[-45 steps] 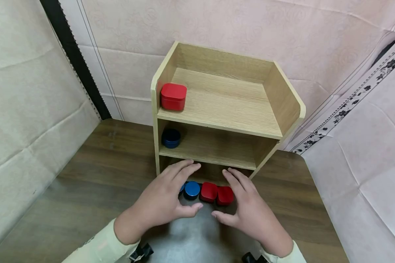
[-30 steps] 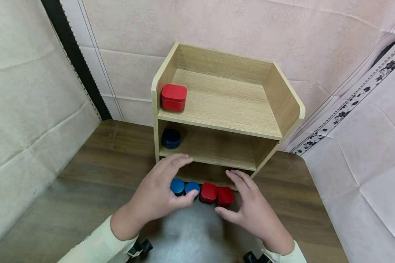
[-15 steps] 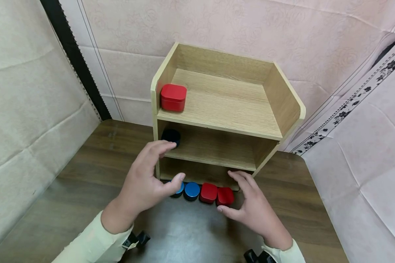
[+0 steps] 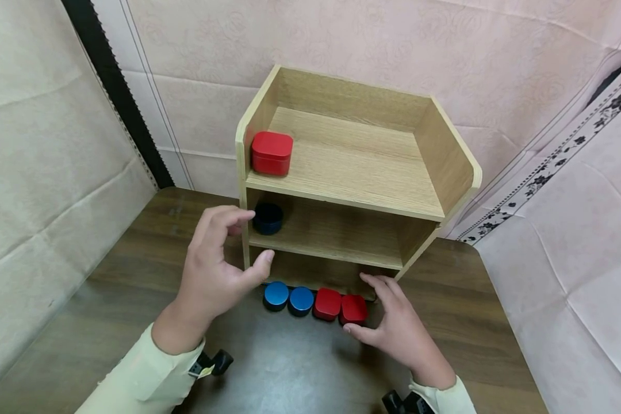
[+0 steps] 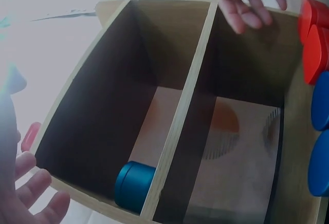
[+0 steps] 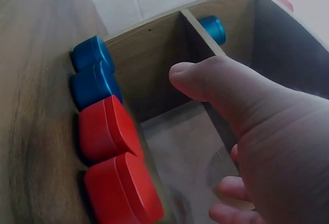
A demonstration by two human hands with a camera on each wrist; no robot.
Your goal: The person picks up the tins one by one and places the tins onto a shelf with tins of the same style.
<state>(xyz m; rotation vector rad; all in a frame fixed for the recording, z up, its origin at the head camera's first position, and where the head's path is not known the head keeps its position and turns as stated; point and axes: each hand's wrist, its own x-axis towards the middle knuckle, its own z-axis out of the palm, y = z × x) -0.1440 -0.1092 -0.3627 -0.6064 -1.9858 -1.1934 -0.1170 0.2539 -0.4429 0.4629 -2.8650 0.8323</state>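
My left hand (image 4: 212, 270) hovers by the left side of a wooden shelf (image 4: 341, 198), fingers and thumb spread apart with nothing between them. Nearest to it is a round blue tin (image 4: 267, 218) on the middle shelf, which also shows in the left wrist view (image 5: 134, 187). My right hand (image 4: 401, 328) is held at the right end of a row of tins, its thumb close to a square red tin (image 4: 353, 309); contact cannot be made out. Along that row lie another red tin (image 4: 327, 303) and two round blue tins (image 4: 301, 301), (image 4: 276, 295).
A square red tin (image 4: 272, 153) stands at the left end of the top shelf. The shelf unit rests on a dark wood-grain table (image 4: 124, 287). Pale cloth (image 4: 352, 40) hangs behind and at both sides. Black cameras (image 4: 212, 363) are strapped at the wrists.
My left hand has moved left and up, away from the row, uncovering the blue tins there. My right hand has shifted only slightly. The tins stay where they were.
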